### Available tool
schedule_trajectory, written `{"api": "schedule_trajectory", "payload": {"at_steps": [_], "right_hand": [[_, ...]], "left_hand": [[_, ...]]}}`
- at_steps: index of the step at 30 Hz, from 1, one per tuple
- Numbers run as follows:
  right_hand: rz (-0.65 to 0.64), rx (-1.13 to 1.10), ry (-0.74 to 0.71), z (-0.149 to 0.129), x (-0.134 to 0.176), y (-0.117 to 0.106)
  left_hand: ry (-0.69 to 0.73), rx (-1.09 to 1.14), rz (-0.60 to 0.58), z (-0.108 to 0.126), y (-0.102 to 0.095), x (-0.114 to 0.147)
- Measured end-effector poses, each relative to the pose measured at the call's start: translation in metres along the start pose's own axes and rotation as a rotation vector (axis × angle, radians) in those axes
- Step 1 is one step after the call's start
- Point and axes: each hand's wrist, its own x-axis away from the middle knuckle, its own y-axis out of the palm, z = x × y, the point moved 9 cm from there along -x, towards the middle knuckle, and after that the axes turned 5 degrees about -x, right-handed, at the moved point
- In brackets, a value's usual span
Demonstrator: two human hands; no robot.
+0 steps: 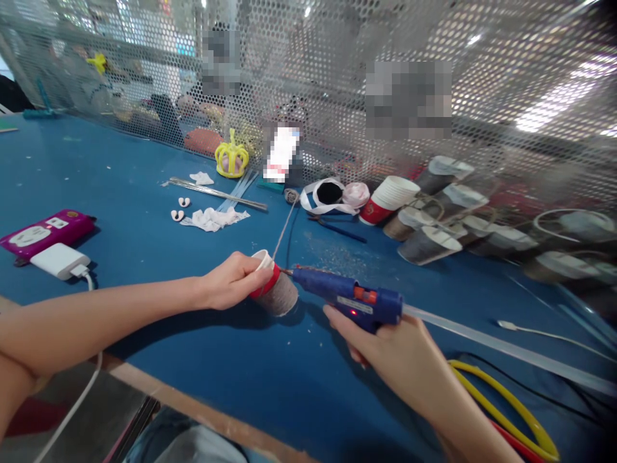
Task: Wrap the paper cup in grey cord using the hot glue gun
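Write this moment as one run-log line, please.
left hand: holding partly twine-wrapped cup | right hand: gripping blue glue gun, nozzle close to cup | twine: runs from cup toward ball

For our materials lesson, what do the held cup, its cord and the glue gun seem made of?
Cup: probably smooth paper, by its white rim. Cord: perhaps matte fibre, by its fuzzy look. Glue gun: likely smooth plastic, by its moulded shell.
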Motion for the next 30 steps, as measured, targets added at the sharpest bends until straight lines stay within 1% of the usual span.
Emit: {"api": "schedule_trajectory", "payload": {"at_steps": [3,6,8,10,12,14,16,18,20,22,23,24,26,28,30], "right_hand": [[-0.088,0.023,0.002,0.000,-0.005,0.003],[-0.122,-0.010,0.010,-0.002,-0.010,0.002],[-0.101,-0.095,0.107,0.002,-0.013,0.000],[-0.077,-0.219,0.276,0.009,-0.014,0.001],[-0.075,-0.323,0.411,0.013,-0.013,0.005],[-0.076,-0.417,0.501,0.017,-0.011,0.008],[-0.021,-0.530,0.578,0.027,-0.009,0.007],[0.102,-0.580,0.597,0.041,-0.009,-0.004],[0.238,-0.547,0.583,0.058,-0.010,-0.019],[0.317,-0.474,0.598,0.077,-0.013,-0.029],[0.309,-0.438,0.619,0.086,-0.015,-0.028],[0.273,-0.414,0.647,0.095,-0.017,-0.025],[0.233,-0.413,0.683,0.110,-0.022,-0.018],[0.205,-0.395,0.711,0.121,-0.026,-0.013],[0.200,-0.340,0.720,0.127,-0.028,-0.012]], "left_hand": [[0.006,-0.002,-0.009,0.000,0.001,0.000],[0.007,-0.004,-0.010,-0.001,0.001,0.000],[0.011,-0.003,-0.013,0.000,0.002,0.000],[0.009,0.006,-0.018,-0.001,0.002,0.000],[0.004,0.017,-0.020,-0.002,0.002,0.000],[0.002,0.025,-0.022,-0.003,0.003,0.000],[0.007,0.027,-0.025,-0.003,0.003,0.000],[0.011,0.019,-0.026,-0.003,0.003,0.000],[0.013,0.020,-0.030,-0.003,0.004,0.000],[0.016,0.038,-0.041,-0.003,0.005,0.000],[0.023,0.049,-0.047,-0.002,0.005,0.000],[0.030,0.057,-0.048,-0.002,0.005,0.000],[0.043,0.061,-0.048,0.001,0.004,0.001],[0.054,0.062,-0.048,0.003,0.003,0.001],[0.065,0.057,-0.046,0.005,0.003,0.001]]}}
